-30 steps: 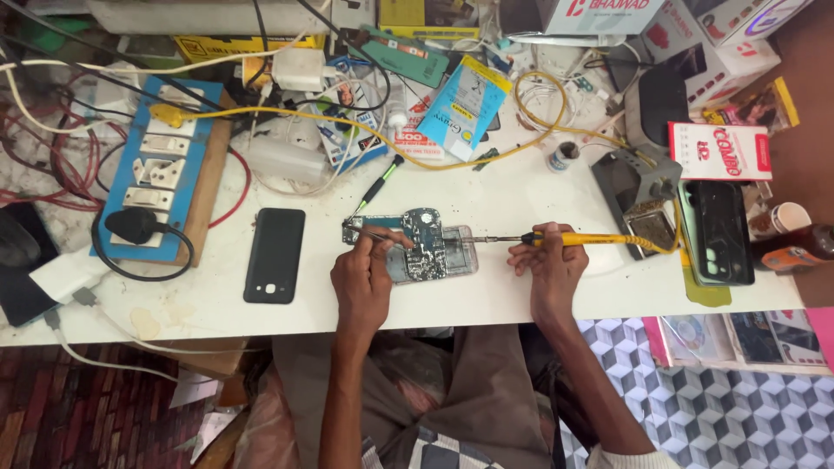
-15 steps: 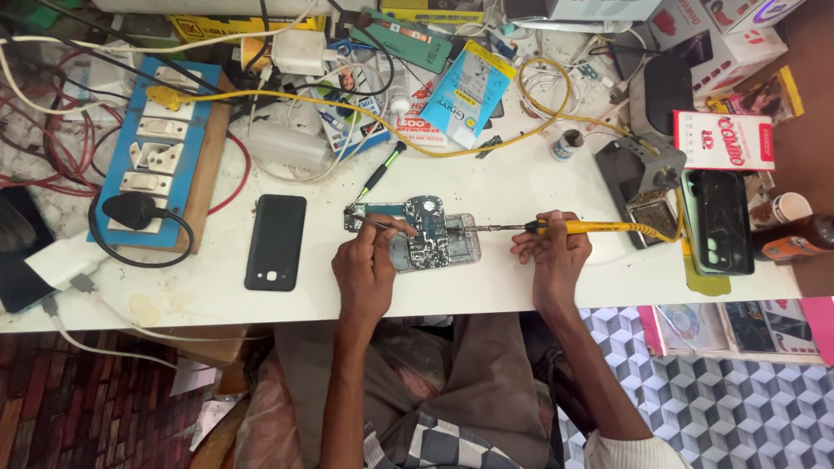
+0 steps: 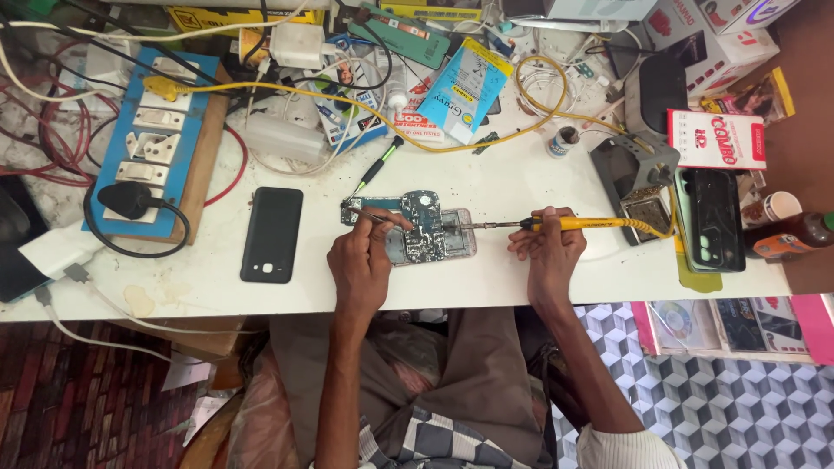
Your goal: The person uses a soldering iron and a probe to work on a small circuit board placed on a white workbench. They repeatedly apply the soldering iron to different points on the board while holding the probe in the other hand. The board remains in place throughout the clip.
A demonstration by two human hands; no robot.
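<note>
Black phone (image 3: 271,234) left of opened phone (image 3: 424,234) — cables behind.

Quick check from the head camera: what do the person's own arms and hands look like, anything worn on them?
Both hands are bare: the left hand and the right hand show no gloves, rings or watch. The forearms are uncovered too. Only at the bottom edge does a pale ribbed sleeve show on the right arm. No sleeve shows on the left arm.

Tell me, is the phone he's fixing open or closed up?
Open. The phone has no cover, so its circuit board shows, and the hands work on it with tweezers and a yellow soldering iron.
</note>
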